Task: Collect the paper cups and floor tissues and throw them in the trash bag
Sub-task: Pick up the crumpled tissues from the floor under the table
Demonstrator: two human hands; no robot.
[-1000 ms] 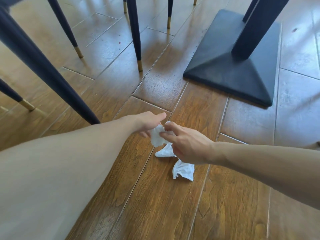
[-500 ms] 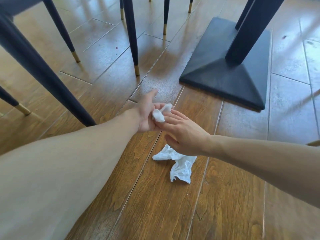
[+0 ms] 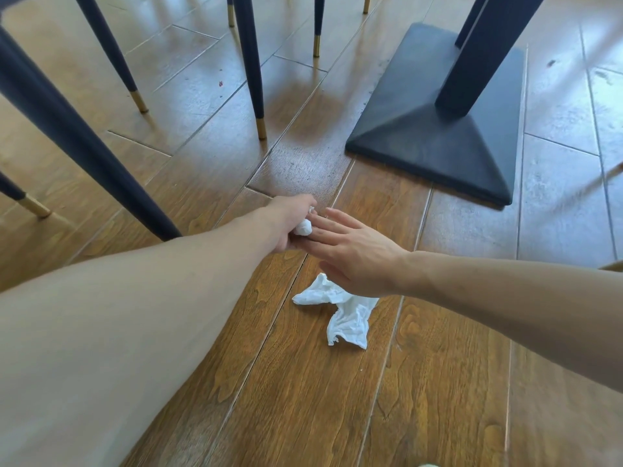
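Observation:
My left hand [image 3: 286, 222] is closed around a small crumpled white tissue [image 3: 303, 227], of which only a lump shows between the fingers. My right hand [image 3: 350, 252] lies flat and open, its fingertips touching the left hand and that tissue. A second, larger crumpled white tissue [image 3: 347, 315] lies on the wooden floor [image 3: 303, 399] just below my right hand, partly hidden by the palm. No paper cup or trash bag is in view.
A dark square table base [image 3: 438, 129] with its column stands at the upper right. Dark chair legs with gold tips [image 3: 259, 123] stand at the upper left and centre; a thick one [image 3: 84, 146] crosses close to my left forearm.
My right hand passed the small tissue into my left hand, which closed on it. The right hand's fingers opened and flattened. The larger tissue stayed on the floor.

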